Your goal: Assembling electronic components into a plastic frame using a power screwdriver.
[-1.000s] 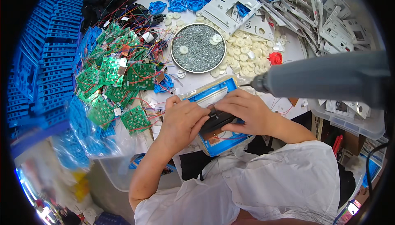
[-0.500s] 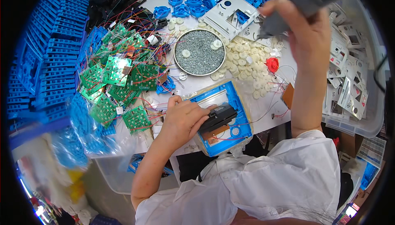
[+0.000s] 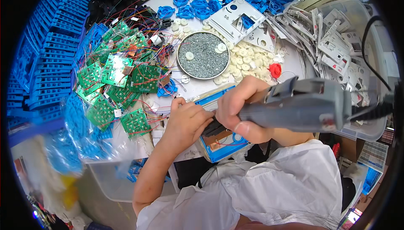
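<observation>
At desk front edge, right below the person's chest: blue plastic frame (image 3: 219, 146) w/ a dark part set in it, lying flat, long axis running roughly lower-left to upper-right, tilted vs the desk edge. Left hand (image 3: 185, 122) lies on the frame's left side, fingers curled down and pinching/pressing the dark part (image 3: 212, 128), so closed on it, not loose. Right hand (image 3: 244, 110) is wrapped tight round a grey electric screwdriver (image 3: 303, 104); tool body runs nearly horizontal, pointing left, tip end hidden behind the fingers, just over the dark part. Key relation: driver comes in from the right, across the frame, both hands meet at the frame's middle, touching or nearly so; can't tell if the bit is seated. Cable (image 3: 372, 49) trails off right. Behind, further up the desk: round metal dish of screws (image 3: 204, 55), white plastic discs (image 3: 242, 62), green circuit boards (image 3: 115, 78) w/ wires at left, well apart from the hands.
</observation>
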A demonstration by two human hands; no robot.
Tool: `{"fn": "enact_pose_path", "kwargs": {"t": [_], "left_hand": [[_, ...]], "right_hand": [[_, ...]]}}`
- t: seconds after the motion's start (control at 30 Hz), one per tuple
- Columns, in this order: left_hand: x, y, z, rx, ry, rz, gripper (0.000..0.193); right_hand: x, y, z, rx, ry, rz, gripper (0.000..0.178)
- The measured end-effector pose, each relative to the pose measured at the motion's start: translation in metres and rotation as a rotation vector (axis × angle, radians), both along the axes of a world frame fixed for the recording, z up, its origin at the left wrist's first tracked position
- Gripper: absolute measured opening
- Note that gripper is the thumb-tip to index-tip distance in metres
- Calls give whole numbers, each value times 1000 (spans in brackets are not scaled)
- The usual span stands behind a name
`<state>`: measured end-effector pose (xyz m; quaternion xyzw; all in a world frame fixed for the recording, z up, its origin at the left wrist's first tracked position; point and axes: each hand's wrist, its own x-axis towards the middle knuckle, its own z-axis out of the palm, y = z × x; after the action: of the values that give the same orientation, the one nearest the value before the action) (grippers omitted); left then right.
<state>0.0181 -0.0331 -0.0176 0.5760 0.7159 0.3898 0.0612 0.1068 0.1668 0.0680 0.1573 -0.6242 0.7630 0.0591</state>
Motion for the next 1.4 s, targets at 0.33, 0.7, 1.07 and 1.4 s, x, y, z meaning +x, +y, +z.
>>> {"fn": "enact_pose_path", "kwargs": {"t": [0.33,0.7,1.07,1.4], "left_hand": [[0,0,-2,-2,-6,2,19],[0,1,-2,23,-7,3,20],[0,1,-2,25,-12,-1,21],[36,-17,31,14,45,296,39]], "right_hand": [[4,-4,-8,-4,-21,42,24],[7,0,-10,16,-23,72,24],[7,-2,-12,41,3,29,23],[-1,-11,-21,159,173,-66,19]]}}
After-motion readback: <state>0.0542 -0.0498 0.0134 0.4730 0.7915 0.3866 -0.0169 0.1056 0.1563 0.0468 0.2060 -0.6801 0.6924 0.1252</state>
